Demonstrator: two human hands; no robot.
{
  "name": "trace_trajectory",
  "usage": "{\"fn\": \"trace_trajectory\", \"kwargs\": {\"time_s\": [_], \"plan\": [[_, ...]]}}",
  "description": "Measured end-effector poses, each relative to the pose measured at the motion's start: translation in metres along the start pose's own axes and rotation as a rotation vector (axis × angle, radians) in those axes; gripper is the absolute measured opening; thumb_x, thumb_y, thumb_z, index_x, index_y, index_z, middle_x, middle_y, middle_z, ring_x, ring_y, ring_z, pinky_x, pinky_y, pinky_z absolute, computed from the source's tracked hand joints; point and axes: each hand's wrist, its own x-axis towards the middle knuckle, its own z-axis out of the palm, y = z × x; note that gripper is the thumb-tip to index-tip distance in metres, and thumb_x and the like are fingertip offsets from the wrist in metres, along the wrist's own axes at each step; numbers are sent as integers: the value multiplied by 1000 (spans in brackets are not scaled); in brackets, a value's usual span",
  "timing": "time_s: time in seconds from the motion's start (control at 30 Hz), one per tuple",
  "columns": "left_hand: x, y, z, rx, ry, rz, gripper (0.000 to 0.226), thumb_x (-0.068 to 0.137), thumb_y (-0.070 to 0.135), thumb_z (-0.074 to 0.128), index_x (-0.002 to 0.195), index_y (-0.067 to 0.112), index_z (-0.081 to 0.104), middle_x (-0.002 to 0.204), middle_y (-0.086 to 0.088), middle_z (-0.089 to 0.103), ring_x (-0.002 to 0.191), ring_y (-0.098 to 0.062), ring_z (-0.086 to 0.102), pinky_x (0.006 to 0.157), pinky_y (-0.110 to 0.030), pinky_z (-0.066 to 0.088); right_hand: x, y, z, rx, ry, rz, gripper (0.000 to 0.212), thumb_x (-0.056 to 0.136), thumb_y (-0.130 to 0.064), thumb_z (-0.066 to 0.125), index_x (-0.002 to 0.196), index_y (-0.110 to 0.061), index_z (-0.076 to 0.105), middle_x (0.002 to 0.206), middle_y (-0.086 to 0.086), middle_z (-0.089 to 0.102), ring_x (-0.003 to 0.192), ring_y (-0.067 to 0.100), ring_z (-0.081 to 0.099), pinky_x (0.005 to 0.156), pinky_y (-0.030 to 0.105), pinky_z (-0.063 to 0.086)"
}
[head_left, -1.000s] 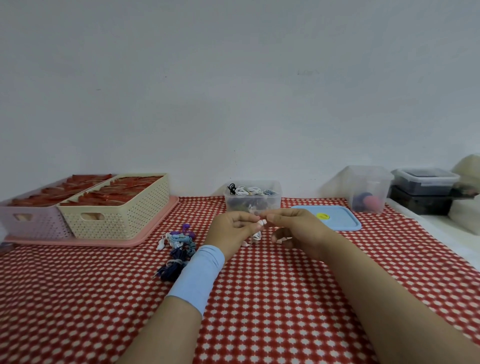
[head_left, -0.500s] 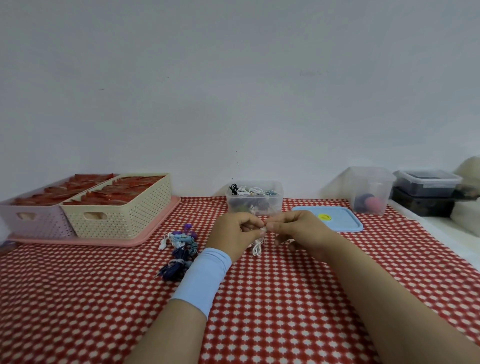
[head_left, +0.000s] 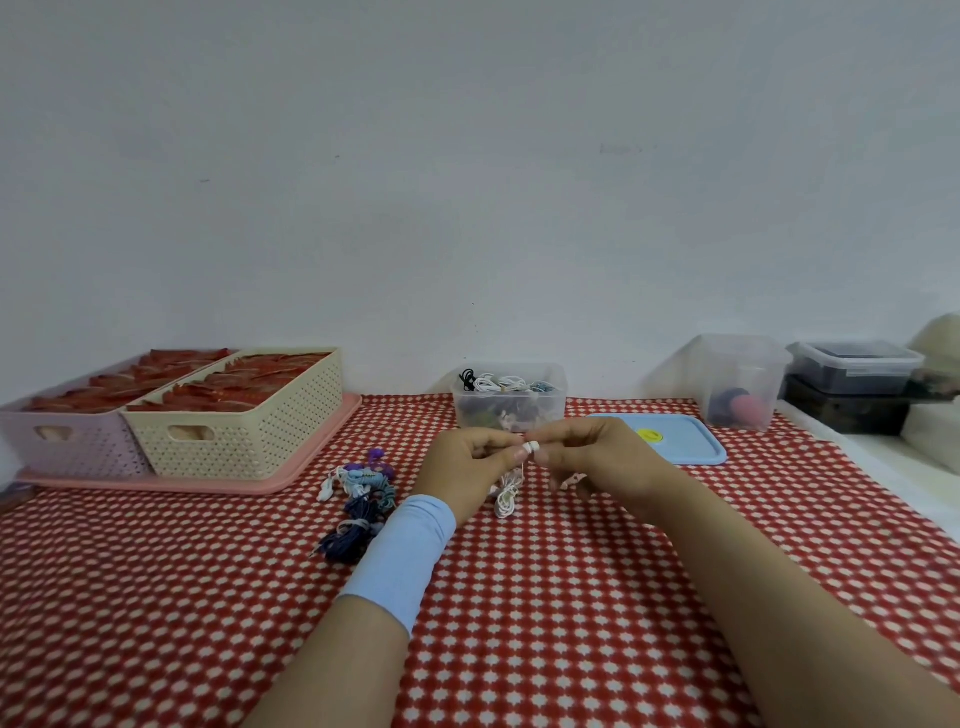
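While over open cloth (head_left: 571, 597), earphones (head_left: 531, 446) between fingers (head_left: 496, 440)

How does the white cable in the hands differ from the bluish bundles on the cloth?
The white cable is pinched between left hand and right hand, loops dangling; the bluish bundles lie untouched on the cloth. The white cable is one cord; the bluish bundles are several, heaped, in blue, purple and navy. Both are thin coiled cords.

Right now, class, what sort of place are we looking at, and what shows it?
Probably a home sorting table: red checked cloth, a clear tub of coiled earphones, filled baskets on a tray.
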Motion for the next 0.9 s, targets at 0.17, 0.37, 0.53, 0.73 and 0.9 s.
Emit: {"fn": "trace_trajectory", "kwargs": {"time_s": [0.17,0.37,0.53,0.73,0.9], "plan": [[0,0,1,9,-14,-10,13,83,19,78,95,24,78,89,14,74,83,3,69,72,-9,52,0,-1,3,7,73,-59,14,85,0,75,99,0,77,64,-6,73,49,7,60,46,13,44],[-1,1,1,6,-18,-17,15,82,15,78,87,28,75,85,12,74,78,2,69,69,-11,53,1,0,4,-27,71,-101,12,83,-3,78,95,-2,78,66,-3,73,49,7,60,47,13,44],[-1,1,1,-9,-17,-5,13,82,15,78,89,26,75,86,11,74,78,3,69,70,-12,54,2,1,4,-33,88,-93,9,85,-11,78,93,-8,80,74,1,76,55,11,62,49,16,45],[-2,5,-2,-146,-27,-44,13,84,14,76,95,22,77,91,10,76,85,-2,70,72,-14,55,4,4,-4,274,-79,122,27,98,-26,60,113,-10,75,99,4,74,68,15,61,56,25,38],[-4,7,-3,-147,-68,-38,13,83,14,76,90,25,76,90,12,76,85,1,70,72,-11,53,3,3,-1,289,-119,143,23,89,-20,65,108,-10,74,90,0,73,62,11,61,44,18,35]]}}
